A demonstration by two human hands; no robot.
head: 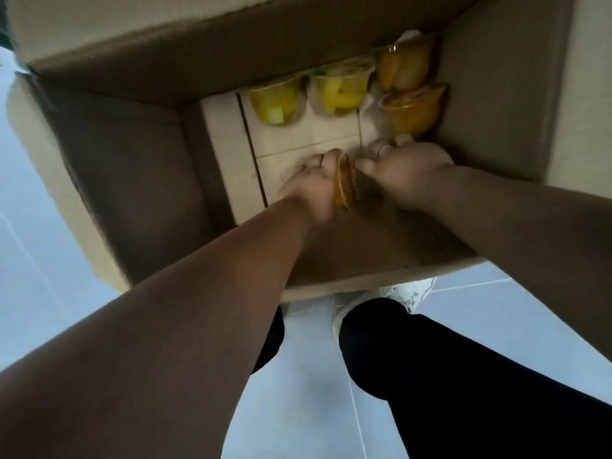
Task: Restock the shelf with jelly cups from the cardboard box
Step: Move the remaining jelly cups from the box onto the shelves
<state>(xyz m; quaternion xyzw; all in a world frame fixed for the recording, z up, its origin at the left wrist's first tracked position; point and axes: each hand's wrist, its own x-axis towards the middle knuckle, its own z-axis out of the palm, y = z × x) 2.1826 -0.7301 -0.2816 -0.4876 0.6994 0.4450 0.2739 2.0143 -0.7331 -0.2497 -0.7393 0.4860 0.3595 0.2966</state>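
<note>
Both bare forearms fill the lower part of the view, reaching forward and down into an open cardboard box (139,200) that sits on a pale tiled floor (298,409). Black trouser legs and a white shoe (409,293) show below the box's near edge.

Deep in the box, the left hand (311,190) is curled around an orange jelly cup (345,182) tipped on its side, with the cup's lid rim facing the right hand. The right hand (407,167) lies just beside it, knuckles up and fingers bent down toward the box floor; whether it holds anything, I cannot tell, as motion blur and its own back hide the fingertips.

Along the far wall of the box lie four more jelly cups on a white liner (298,134): a yellow cup (276,102) to the left, a second yellow cup (341,89) next to it, an orange-yellow cup (402,66) in the far right corner, and a deep orange cup (414,111) just in front of that one, near the right hand's fingers
</note>
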